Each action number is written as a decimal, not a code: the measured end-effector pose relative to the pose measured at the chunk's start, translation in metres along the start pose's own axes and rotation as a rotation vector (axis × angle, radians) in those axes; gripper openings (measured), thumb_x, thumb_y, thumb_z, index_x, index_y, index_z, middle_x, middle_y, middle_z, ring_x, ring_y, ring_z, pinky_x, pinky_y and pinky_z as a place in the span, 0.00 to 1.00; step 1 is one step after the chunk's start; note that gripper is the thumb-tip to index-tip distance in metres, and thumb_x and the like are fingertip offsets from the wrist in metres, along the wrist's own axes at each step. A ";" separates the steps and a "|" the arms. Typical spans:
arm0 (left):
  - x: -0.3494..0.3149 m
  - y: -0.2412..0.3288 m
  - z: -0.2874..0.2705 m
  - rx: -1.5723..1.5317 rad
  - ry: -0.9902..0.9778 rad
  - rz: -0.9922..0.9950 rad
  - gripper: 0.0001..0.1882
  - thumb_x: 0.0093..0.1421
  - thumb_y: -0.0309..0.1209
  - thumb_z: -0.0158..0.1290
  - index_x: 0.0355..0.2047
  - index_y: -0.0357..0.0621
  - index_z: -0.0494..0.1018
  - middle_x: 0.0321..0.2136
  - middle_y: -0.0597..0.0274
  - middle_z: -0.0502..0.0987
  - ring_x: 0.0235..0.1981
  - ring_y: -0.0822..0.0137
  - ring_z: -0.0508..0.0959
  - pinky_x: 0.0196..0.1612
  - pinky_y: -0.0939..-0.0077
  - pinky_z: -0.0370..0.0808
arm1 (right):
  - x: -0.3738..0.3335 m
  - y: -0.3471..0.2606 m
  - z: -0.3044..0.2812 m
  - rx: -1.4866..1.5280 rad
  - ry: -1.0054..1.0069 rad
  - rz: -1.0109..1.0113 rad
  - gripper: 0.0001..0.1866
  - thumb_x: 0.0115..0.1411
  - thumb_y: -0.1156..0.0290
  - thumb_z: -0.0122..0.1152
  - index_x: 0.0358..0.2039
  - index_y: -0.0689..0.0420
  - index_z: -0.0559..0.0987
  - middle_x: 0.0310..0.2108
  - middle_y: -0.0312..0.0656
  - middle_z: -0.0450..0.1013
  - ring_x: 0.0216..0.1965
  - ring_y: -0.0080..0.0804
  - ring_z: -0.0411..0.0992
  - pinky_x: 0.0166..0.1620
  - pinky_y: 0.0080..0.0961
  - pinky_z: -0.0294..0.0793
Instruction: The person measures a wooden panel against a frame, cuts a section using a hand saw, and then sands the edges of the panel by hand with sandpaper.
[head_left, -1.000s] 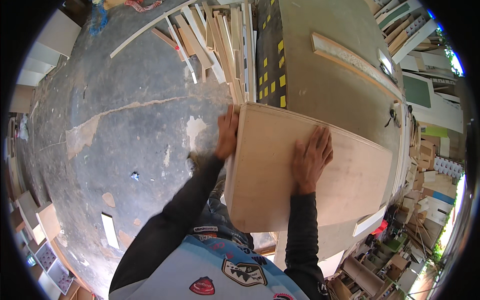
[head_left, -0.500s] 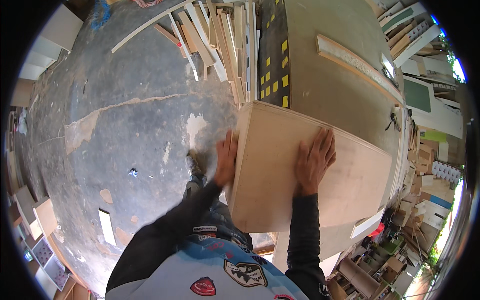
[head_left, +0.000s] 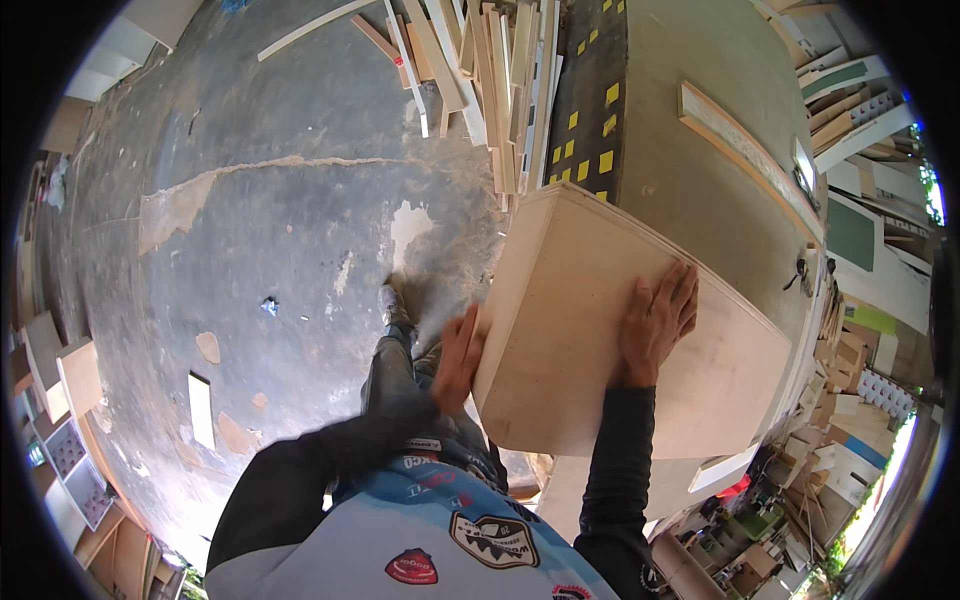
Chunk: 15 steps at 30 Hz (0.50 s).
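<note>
A pale plywood box (head_left: 585,300) with a broad smooth face rests at the near end of the workbench (head_left: 720,190). On that face my right hand (head_left: 658,320) lies flat, its fingers stretched toward the far edge. My left hand (head_left: 460,355) is beside the box's narrow left side, with fingers extended upward along it. Whether its fingertips touch the wood or stand just off it is hard to tell. Neither hand grips anything. The underside of the box is hidden.
Long wood strips (head_left: 500,90) are heaped beyond the box, beside a dark bench side with yellow squares (head_left: 605,160). A framed strip (head_left: 745,150) lies on the bench. Panels and offcuts (head_left: 850,380) crowd the right. A white piece (head_left: 201,410) lies on the concrete floor (head_left: 280,280).
My left hand has slid toward me along the box's left side. My right hand stays flat on the broad face. The whole view has shifted slightly.
</note>
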<state>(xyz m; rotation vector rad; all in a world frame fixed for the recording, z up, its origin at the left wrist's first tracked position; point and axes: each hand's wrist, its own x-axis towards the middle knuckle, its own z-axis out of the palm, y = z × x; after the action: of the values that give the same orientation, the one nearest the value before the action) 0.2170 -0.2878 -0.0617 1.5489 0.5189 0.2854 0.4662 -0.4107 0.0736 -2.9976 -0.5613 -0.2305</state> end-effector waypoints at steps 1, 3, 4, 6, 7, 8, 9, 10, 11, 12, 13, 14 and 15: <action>0.038 -0.020 0.003 0.173 0.034 0.188 0.30 0.74 0.36 0.34 0.71 0.35 0.47 0.57 0.38 0.62 0.53 0.47 0.62 0.63 0.57 0.55 | 0.000 -0.002 0.000 0.004 0.006 -0.012 0.38 0.67 0.51 0.48 0.70 0.62 0.57 0.72 0.53 0.48 0.73 0.49 0.45 0.70 0.48 0.39; 0.140 -0.037 0.007 0.318 0.141 0.523 0.29 0.73 0.34 0.35 0.70 0.37 0.49 0.64 0.38 0.59 0.52 0.43 0.62 0.63 0.55 0.57 | 0.001 -0.006 0.000 0.032 0.014 -0.042 0.38 0.67 0.51 0.48 0.70 0.62 0.57 0.72 0.53 0.49 0.72 0.49 0.45 0.70 0.49 0.40; 0.179 -0.046 0.002 0.370 0.144 0.521 0.26 0.72 0.33 0.38 0.67 0.37 0.54 0.66 0.40 0.58 0.51 0.42 0.62 0.61 0.54 0.59 | 0.003 -0.010 0.002 0.049 0.017 -0.064 0.38 0.67 0.51 0.47 0.70 0.62 0.57 0.72 0.53 0.49 0.72 0.49 0.45 0.70 0.49 0.40; 0.222 -0.032 0.001 -0.069 0.174 0.064 0.22 0.70 0.29 0.40 0.63 0.36 0.59 0.69 0.42 0.55 0.50 0.41 0.62 0.59 0.53 0.61 | 0.006 -0.012 0.006 0.023 0.015 -0.070 0.37 0.67 0.51 0.47 0.69 0.62 0.57 0.72 0.53 0.50 0.72 0.49 0.45 0.70 0.50 0.41; 0.215 -0.025 0.004 0.021 0.151 0.144 0.22 0.69 0.29 0.41 0.62 0.36 0.60 0.69 0.42 0.55 0.50 0.41 0.63 0.59 0.53 0.61 | 0.007 -0.007 0.005 0.004 0.020 -0.049 0.37 0.67 0.51 0.47 0.69 0.62 0.58 0.72 0.53 0.50 0.72 0.49 0.46 0.70 0.50 0.41; 0.201 -0.019 0.007 0.111 0.133 0.224 0.22 0.68 0.28 0.42 0.62 0.37 0.60 0.69 0.41 0.54 0.49 0.41 0.63 0.59 0.53 0.61 | 0.007 -0.004 0.003 -0.004 0.025 -0.041 0.37 0.67 0.51 0.47 0.69 0.61 0.58 0.72 0.53 0.50 0.72 0.49 0.46 0.70 0.51 0.41; 0.175 -0.025 0.007 0.229 0.133 0.368 0.24 0.66 0.27 0.43 0.63 0.37 0.60 0.69 0.41 0.54 0.49 0.41 0.63 0.59 0.53 0.62 | 0.008 -0.003 0.005 -0.006 0.030 -0.038 0.37 0.67 0.51 0.47 0.69 0.61 0.58 0.72 0.53 0.50 0.72 0.49 0.46 0.70 0.51 0.41; 0.148 -0.032 0.004 0.347 0.158 0.511 0.27 0.63 0.26 0.45 0.64 0.38 0.59 0.69 0.40 0.53 0.50 0.41 0.63 0.58 0.53 0.62 | 0.009 -0.004 0.005 -0.006 0.032 -0.043 0.37 0.67 0.51 0.47 0.69 0.61 0.58 0.71 0.53 0.50 0.72 0.49 0.46 0.69 0.51 0.41; 0.099 -0.038 0.004 0.370 0.122 0.552 0.29 0.62 0.25 0.47 0.64 0.34 0.57 0.70 0.37 0.50 0.50 0.41 0.63 0.59 0.53 0.61 | 0.008 -0.002 0.005 -0.005 0.031 -0.028 0.37 0.67 0.51 0.47 0.69 0.61 0.58 0.72 0.53 0.50 0.72 0.49 0.46 0.70 0.51 0.41; 0.044 -0.039 0.004 0.419 0.117 0.505 0.29 0.67 0.26 0.45 0.67 0.34 0.55 0.66 0.35 0.55 0.52 0.44 0.63 0.60 0.55 0.61 | 0.008 -0.001 0.005 -0.003 0.031 -0.015 0.37 0.67 0.51 0.47 0.69 0.61 0.58 0.72 0.53 0.50 0.72 0.49 0.45 0.70 0.51 0.41; -0.015 -0.029 0.012 0.208 0.137 0.254 0.29 0.69 0.28 0.43 0.68 0.35 0.53 0.61 0.37 0.58 0.52 0.46 0.63 0.60 0.57 0.61 | 0.008 0.000 0.005 0.000 0.034 -0.004 0.37 0.67 0.51 0.47 0.69 0.60 0.58 0.72 0.53 0.50 0.72 0.49 0.45 0.70 0.51 0.41; -0.051 -0.019 0.015 -0.004 0.156 0.003 0.30 0.71 0.31 0.42 0.70 0.35 0.51 0.57 0.38 0.61 0.52 0.48 0.63 0.60 0.58 0.61 | 0.007 0.000 0.005 0.008 0.033 -0.004 0.37 0.67 0.51 0.47 0.69 0.60 0.58 0.72 0.53 0.50 0.72 0.49 0.45 0.70 0.51 0.41; -0.052 -0.008 0.011 -0.034 0.130 -0.007 0.30 0.71 0.32 0.41 0.71 0.36 0.50 0.55 0.40 0.61 0.52 0.49 0.64 0.60 0.60 0.61 | 0.006 0.002 0.004 0.010 0.033 0.000 0.37 0.67 0.50 0.47 0.69 0.61 0.58 0.72 0.53 0.50 0.72 0.49 0.45 0.70 0.51 0.41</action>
<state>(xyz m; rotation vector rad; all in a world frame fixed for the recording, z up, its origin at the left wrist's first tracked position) 0.1766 -0.3230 -0.0632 1.5016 0.6179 0.3892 0.4726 -0.4100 0.0710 -2.9781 -0.5580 -0.2756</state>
